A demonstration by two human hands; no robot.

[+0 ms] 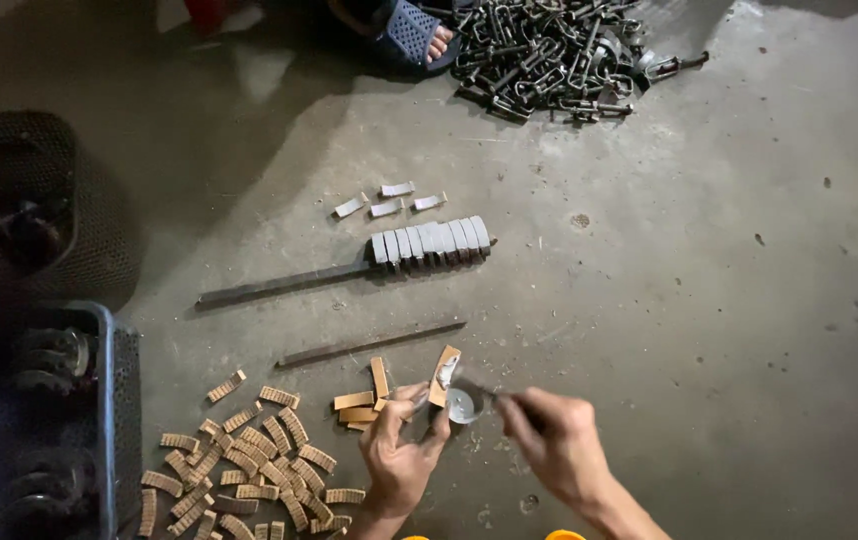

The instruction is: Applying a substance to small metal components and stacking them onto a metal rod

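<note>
1. A dark plastic crate (104, 420) stood at the far left edge, holding round metal parts too dim to identify.
2. A heap of tan ribbed curved pieces (249, 470) lay on the concrete floor (709, 300) at the left hand's 9 o'clock.
3. A small stack of plain tan pieces (361, 402) lay just beside the left hand, at its 11 o'clock.
4. The left hand (401, 455) was closed on a tan curved piece (442, 376), pinched between thumb and fingers and held tilted, with a grey smear on its face.
5. A small open tin (463, 405) sat on the floor between the hands, touching or just beside the left fingers.
6. The right hand (554, 445) was closed around a thin tool (479, 388), its tip at the held piece; its kind could not be told.
7. At 12 o'clock from the hands lay two long metal bars (369, 342), the farther carrying a row of grey-coated pieces (431, 241).
8. A pile of metal links (549, 50) lay at 1 o'clock, beside another person's sandalled foot (417, 35).
</note>
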